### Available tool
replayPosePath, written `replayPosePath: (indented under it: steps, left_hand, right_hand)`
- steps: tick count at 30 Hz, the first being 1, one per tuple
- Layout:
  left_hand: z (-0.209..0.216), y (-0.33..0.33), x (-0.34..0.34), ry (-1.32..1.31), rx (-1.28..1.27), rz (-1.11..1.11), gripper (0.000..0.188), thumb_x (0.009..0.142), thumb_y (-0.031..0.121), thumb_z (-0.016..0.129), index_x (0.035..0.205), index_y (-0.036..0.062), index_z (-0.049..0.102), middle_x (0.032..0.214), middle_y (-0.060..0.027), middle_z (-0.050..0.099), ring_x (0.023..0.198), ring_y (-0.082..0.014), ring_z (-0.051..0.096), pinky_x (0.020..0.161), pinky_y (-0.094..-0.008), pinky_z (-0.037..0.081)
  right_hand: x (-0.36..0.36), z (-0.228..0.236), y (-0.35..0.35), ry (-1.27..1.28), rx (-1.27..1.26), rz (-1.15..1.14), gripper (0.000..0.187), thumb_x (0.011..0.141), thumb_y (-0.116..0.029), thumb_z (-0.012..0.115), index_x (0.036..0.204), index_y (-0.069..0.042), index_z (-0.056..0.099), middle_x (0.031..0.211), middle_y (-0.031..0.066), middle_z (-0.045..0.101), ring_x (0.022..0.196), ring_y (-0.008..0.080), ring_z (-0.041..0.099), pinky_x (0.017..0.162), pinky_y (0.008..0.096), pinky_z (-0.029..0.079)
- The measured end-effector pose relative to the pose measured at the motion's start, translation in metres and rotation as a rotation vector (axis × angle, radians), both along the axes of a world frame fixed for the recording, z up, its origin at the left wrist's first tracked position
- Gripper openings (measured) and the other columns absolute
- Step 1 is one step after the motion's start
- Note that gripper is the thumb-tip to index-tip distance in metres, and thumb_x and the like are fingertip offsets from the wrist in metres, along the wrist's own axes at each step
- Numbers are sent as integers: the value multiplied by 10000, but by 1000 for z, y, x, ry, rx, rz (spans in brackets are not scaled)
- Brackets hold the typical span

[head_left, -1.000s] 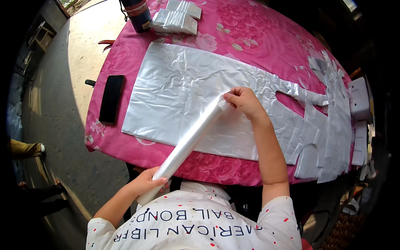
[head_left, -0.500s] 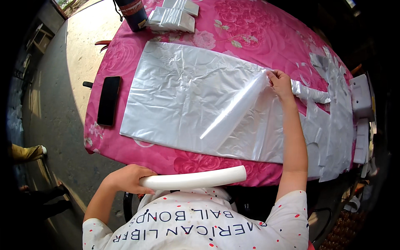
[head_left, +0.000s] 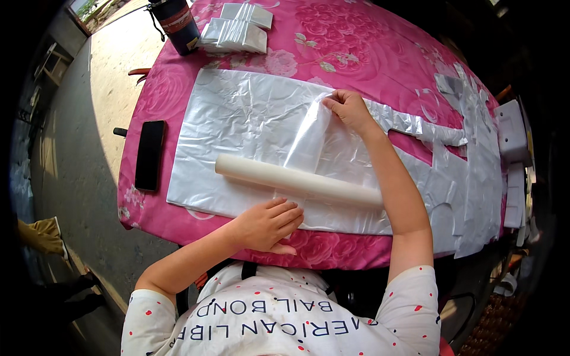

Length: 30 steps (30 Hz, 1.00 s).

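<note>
Bare room on the desk point(head_left: 344, 38) beyond silvery sheets point(head_left: 237, 113); over the near edge, pinching clear film point(head_left: 309, 133) in right hand point(head_left: 351, 111), with left hand point(head_left: 268, 226) spread flat just beside the white roll point(head_left: 297, 180).

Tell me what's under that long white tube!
Under the white tube is silvery plastic sheeting, with pink flowered tablecloth showing beyond its edges. The tube covers the strip right beneath it, so I can't see whether anything else hides there.
</note>
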<state>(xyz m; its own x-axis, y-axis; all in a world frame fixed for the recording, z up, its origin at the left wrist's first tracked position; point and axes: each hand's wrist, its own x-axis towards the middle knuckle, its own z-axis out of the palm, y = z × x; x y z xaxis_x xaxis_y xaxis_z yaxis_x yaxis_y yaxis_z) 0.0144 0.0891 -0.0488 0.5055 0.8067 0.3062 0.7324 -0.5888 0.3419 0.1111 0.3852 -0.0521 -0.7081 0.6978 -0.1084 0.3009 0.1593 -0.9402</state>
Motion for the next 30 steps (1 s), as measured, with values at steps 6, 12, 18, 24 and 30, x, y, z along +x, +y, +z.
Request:
replayPosePath:
  steps: [6, 12, 18, 24, 30]
  left_hand:
    - [-9, -11, 9, 197, -238, 15, 857, 820, 622, 387, 1366, -33, 299, 1456, -169, 252, 1350, -281, 244, 1103, -408, 170]
    - [-10, -25, 23, 157, -249, 118, 823, 829, 570, 394, 1366, -45, 296, 1455, -164, 257, 1356, -261, 236, 1103, -397, 176]
    - [-10, -29, 31, 241, -233, 138, 802, 838, 549, 406, 1369, -41, 292, 1460, -162, 246, 1360, -266, 221, 1105, -395, 167]
    - [-14, -27, 34, 212, -229, 136, 792, 840, 554, 414, 1368, -26, 303, 1450, -161, 271, 1362, -277, 215, 1106, -415, 148]
    - [-15, -44, 52, 191, -232, 185, 787, 833, 551, 423, 1358, -26, 316, 1447, -176, 260, 1363, -296, 204, 1108, -418, 147]
  right_hand:
    - [7, 3, -14, 68, 7, -355, 273, 831, -190, 645, 1018, 0, 585, 936, 64, 588, 670, 98, 534, 612, 244, 455]
    - [54, 35, -141, -28, 436, 158, 426, 802, -168, 664, 1197, -68, 543, 1089, 84, 564, 936, 199, 546, 815, 324, 458]
    - [97, 21, -158, -266, 893, 87, 481, 740, -109, 665, 1208, -98, 555, 1099, 89, 559, 965, 281, 528, 837, 374, 441]
    - [137, 22, -78, -324, 893, -276, 471, 766, -96, 651, 1225, -95, 545, 1082, 92, 580, 962, 281, 533, 833, 338, 447]
    - [127, 36, -157, -189, 670, 324, 431, 708, -93, 679, 1133, -114, 610, 1118, 85, 590, 1033, 265, 539, 939, 409, 382]
